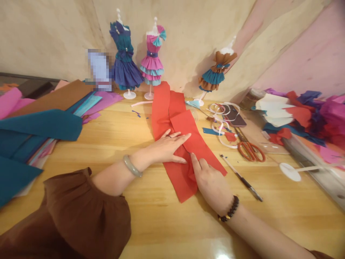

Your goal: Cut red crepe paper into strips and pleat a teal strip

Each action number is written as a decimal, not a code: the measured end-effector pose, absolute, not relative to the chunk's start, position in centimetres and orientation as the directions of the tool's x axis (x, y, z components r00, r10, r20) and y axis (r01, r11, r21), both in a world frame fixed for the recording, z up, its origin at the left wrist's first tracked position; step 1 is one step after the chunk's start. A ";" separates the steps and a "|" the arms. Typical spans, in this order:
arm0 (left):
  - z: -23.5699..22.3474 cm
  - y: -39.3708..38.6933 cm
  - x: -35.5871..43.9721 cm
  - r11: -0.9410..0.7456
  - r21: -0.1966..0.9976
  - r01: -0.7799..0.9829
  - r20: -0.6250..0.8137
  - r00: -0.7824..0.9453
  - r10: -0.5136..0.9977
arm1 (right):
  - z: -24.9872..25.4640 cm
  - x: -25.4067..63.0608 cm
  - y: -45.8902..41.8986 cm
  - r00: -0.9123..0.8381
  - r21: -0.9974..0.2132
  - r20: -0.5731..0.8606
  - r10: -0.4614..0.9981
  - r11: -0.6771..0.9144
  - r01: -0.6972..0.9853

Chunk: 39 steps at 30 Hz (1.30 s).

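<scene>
A long strip of red crepe paper [180,126] lies folded on the wooden table before me, with one layer over another. My left hand [169,145] rests flat across it, fingers spread, holding nothing. Close by on the right, my right hand [210,180] is closed, its index finger stretched along the edge of the upper layer. A thin dark line shows at that fingertip; I cannot tell whether it is a tool or a shadow. The red paper bulges beside the curled fingers. My right thumb is hidden.
Small dress forms wear a teal-and-blue dress [126,61], a pink dress [152,61] and a brown dress [219,72] along the wall. Folded coloured paper [40,124] lies left. On the right are orange-handled scissors [251,150], a pen [242,179], white ribbon [221,124] and a phone [235,116].
</scene>
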<state>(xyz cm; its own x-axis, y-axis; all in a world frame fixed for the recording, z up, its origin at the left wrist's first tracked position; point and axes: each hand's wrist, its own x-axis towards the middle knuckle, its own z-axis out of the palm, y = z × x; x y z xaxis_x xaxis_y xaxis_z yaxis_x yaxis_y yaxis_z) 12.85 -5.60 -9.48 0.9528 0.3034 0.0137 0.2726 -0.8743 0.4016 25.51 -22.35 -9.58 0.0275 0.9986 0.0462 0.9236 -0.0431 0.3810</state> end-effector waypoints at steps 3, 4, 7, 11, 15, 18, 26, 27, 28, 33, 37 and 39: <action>-9.5 -5.7 12.9 -0.869 0.409 0.279 0.012 0.950 0.311 | -9.4 25.5 -22.2 0.030 0.373 0.050 0.998 -0.047 0.927; -9.5 -5.7 12.9 -0.867 0.411 0.281 0.010 0.950 0.312 | -9.3 25.4 -22.1 0.033 0.372 0.051 0.998 -0.050 0.927; -9.4 -5.7 12.9 -0.867 0.409 0.284 0.006 0.950 0.313 | -9.1 25.3 -21.7 0.046 0.378 0.044 0.998 -0.059 0.924; -9.4 -5.7 12.8 -0.878 0.397 0.270 0.026 0.952 0.304 | -9.2 25.2 -21.2 0.052 0.380 0.037 0.998 -0.062 0.923; -9.4 -5.7 12.8 -0.876 0.400 0.270 0.028 0.952 0.306 | -9.5 25.3 -21.0 0.042 0.378 0.051 0.998 -0.058 0.924; -9.5 -5.6 12.8 -0.873 0.407 0.268 0.030 0.951 0.306 | -9.6 25.3 -21.0 0.028 0.379 0.036 0.999 -0.040 0.924; -9.5 -5.8 12.9 -0.879 0.399 0.262 0.034 0.954 0.299 | -9.1 25.5 -21.0 0.070 0.313 -0.025 0.997 -0.059 0.948; -9.5 -5.9 12.9 -0.883 0.391 0.259 0.030 0.955 0.294 | -9.1 25.6 -21.2 0.072 0.305 -0.034 0.997 -0.058 0.951; -9.3 -6.1 12.9 -0.889 0.378 0.257 0.027 0.957 0.288 | -9.0 25.8 -21.4 0.070 0.300 -0.044 0.997 -0.054 0.952; -8.3 -6.7 12.9 -0.937 0.279 0.212 0.065 0.969 0.238 | -9.4 26.4 -22.8 0.045 0.302 -0.012 0.999 -0.039 0.952; -8.0 -6.3 13.0 -0.946 0.239 0.219 0.138 0.957 0.257 | -10.0 26.6 -24.1 -0.002 0.338 0.059 0.998 -0.018 0.941; -8.4 -5.8 13.0 -0.957 0.187 0.222 0.193 0.947 0.258 | -10.3 26.7 -24.6 -0.032 0.354 0.086 0.996 0.000 0.935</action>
<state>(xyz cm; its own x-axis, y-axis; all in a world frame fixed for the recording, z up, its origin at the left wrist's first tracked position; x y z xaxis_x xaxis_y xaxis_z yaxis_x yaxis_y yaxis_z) 12.99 -5.79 -8.35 0.9468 0.2577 0.1926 0.2223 -0.9568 0.1874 26.74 -24.65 -10.32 -0.0320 0.9958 0.0857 0.9352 -0.0004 0.3540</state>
